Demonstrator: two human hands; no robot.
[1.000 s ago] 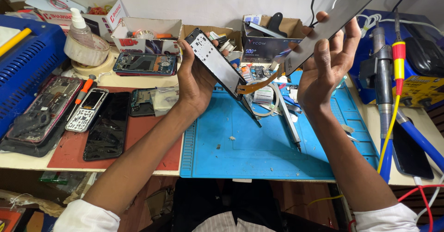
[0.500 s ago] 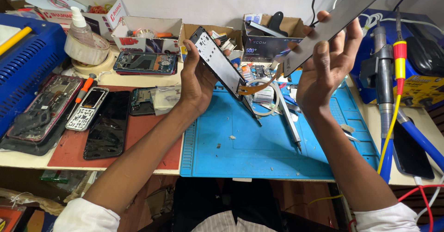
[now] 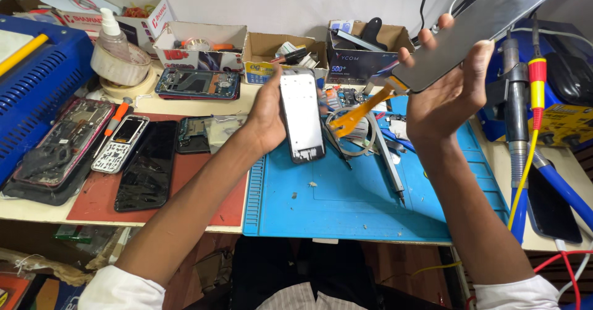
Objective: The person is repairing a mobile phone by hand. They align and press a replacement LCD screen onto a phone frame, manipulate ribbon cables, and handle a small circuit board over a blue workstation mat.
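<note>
Phone frame and screen panel held apart above the blue mat, joined by an orange ribbon.

The left hand (image 3: pixel 269 115) is closed round the frame (image 3: pixel 301 115), upright over the mat (image 3: pixel 370 199); the right hand (image 3: pixel 448 93) cups the tilted screen (image 3: pixel 475 35), fingers half open along its edges. Both parts look light, stiff and thin; the glass likely brittle and slick, best gripped by the edges, ribbon (image 3: pixel 355 115) kept slack.

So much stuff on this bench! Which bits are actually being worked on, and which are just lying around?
In hand:
left hand holds phone frame
right hand holds screen panel
orange ribbon cable joins them

Lying about:
keypad phone
black screen
tape roll
cardboard boxes
</note>
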